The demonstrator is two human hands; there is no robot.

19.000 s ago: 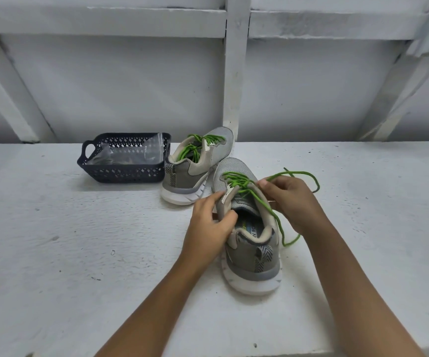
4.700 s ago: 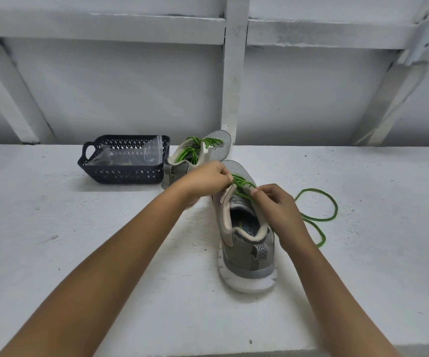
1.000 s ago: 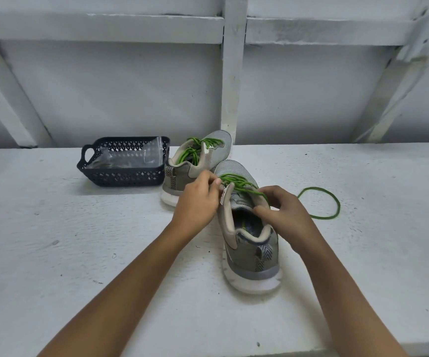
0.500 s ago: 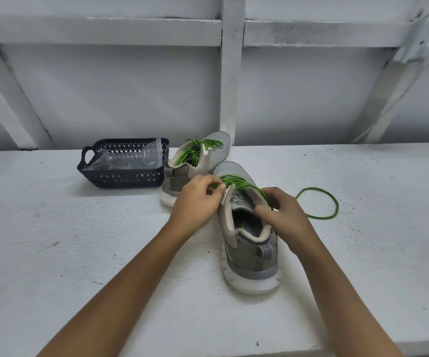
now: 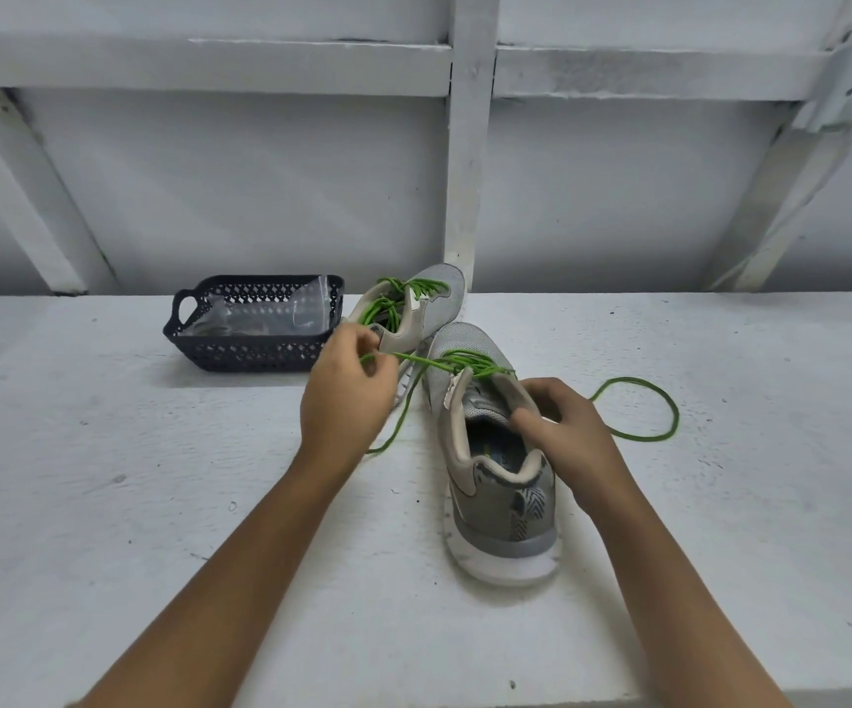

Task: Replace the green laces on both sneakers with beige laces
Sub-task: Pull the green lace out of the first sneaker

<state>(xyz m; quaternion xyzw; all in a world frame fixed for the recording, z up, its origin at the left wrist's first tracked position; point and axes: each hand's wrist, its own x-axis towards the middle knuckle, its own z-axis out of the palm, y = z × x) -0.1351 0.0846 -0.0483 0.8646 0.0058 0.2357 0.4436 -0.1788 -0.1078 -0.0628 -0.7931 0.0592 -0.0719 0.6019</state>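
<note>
near sneaker upright on the table, heel toward the camera, upper eyelets already bare. right hand clamped on its collar, thumb tucked inside, fingers curled over the right edge, bracing the shoe. left hand out to the left of the shoe, pinching the green lace between thumb and fingertips, strand drawn taut from the lower eyelets, tail hanging down to the table. half a second back, right up against the eyelets; now pulled clear with a fresh length out, which reads as another crossing freed. only the toe-end rows left threaded on this shoe, by the look of it. other end of the lace lying in a loose loop on the table to the right; nineteen seconds ago, arched up past the right hand, with lacing reaching much higher. further back, far sneaker fully laced in green, untouched. beside it, basket holding a clear bag; beige laces not made out, perhaps in there, cannot tell
</note>
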